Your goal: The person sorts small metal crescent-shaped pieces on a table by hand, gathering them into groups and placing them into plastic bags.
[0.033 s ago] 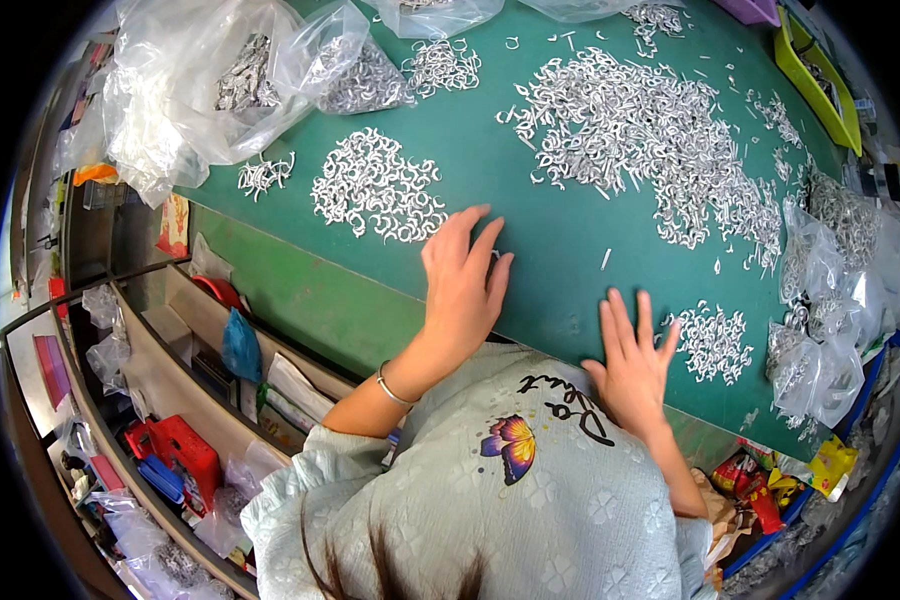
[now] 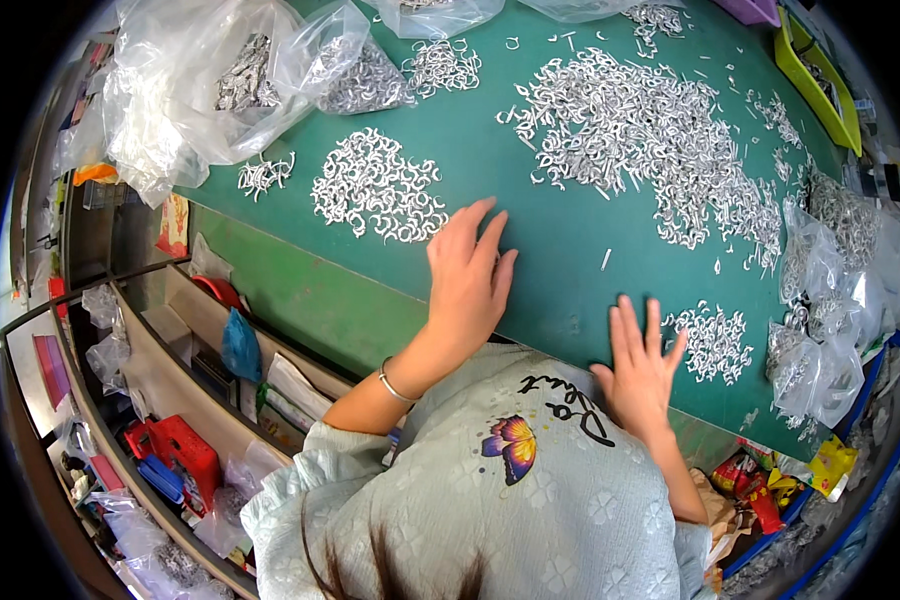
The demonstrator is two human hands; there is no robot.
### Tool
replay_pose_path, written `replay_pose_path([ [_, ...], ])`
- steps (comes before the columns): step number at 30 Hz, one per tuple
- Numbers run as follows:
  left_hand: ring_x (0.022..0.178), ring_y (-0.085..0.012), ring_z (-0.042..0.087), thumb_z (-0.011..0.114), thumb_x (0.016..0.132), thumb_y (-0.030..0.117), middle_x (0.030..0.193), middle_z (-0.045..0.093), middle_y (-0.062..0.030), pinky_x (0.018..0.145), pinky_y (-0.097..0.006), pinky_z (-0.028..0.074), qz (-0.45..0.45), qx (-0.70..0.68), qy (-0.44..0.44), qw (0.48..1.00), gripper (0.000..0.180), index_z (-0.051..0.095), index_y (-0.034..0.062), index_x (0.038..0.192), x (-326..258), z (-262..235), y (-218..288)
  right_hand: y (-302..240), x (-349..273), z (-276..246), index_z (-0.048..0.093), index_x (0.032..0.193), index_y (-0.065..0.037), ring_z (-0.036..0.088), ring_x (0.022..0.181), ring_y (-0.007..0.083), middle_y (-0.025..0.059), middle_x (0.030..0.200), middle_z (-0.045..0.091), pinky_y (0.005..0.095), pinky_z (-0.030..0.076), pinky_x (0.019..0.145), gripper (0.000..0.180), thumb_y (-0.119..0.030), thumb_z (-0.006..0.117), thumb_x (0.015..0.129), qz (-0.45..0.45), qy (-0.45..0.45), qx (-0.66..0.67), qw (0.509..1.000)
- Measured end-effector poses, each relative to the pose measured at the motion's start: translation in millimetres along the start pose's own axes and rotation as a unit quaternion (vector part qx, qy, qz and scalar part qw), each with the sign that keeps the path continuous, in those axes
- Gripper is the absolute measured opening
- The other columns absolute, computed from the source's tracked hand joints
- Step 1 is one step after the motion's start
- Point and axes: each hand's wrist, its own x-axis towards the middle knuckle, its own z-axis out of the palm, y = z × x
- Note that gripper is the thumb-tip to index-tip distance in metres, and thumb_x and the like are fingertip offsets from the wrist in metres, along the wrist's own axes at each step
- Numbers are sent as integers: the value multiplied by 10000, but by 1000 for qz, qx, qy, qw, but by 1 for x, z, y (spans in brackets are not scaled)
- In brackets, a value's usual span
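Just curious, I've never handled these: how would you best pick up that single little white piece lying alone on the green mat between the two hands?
Pinch the lone white piece across its narrow middle, from straight above. It is a thin sliver lying flat on the green mat, clear of the piles, so nothing blocks fingertips on either long side.

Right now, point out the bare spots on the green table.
Bare green table lies between the left hand and right hand, below the large pile of metal hooks. Crowded: the far edge, and the plastic bags on the right.
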Motion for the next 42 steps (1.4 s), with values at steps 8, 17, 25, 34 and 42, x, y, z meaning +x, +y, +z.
replay_pose_path([
  [8,1375,-374,360,541,894,-13,1488,350,-220,1143,-533,250,48,71,-87,993,522,374,-86,1384,37,32,1,28,-6,-6,332,1483,-36,160,1474,371,61,1586,258,672,71,1121,752,-238,678,846,117,83,-31,989],
  [17,1396,-359,347,536,850,-43,1477,395,-195,1146,-547,236,71,79,-133,985,510,446,-65,1351,10,21,13,-21,124,-28,467,1392,-38,268,1430,337,41,1487,403,663,176,1098,551,-192,637,890,-118,182,65,974],
  [25,1408,-350,328,546,820,-57,1486,392,-169,1145,-564,222,82,52,-142,985,523,472,-52,1338,6,10,10,-9,67,-29,505,1365,-47,255,1442,319,25,1466,425,653,120,1121,530,-180,650,873,-69,97,63,991],
  [34,1390,-344,354,582,865,-10,1469,419,-147,1131,-599,210,32,81,-119,989,474,496,-5,1330,-4,-6,-9,30,13,-17,431,1442,-81,223,1453,358,26,1516,380,652,90,1125,572,-184,590,902,56,92,43,993],
  [42,1332,-336,453,616,851,-53,1347,551,-122,1139,-604,187,27,5,-43,999,348,613,24,1190,-14,-6,-16,23,10,-17,429,1442,-82,222,1455,348,16,1533,362,667,95,1117,606,-225,623,887,67,102,28,992],
])
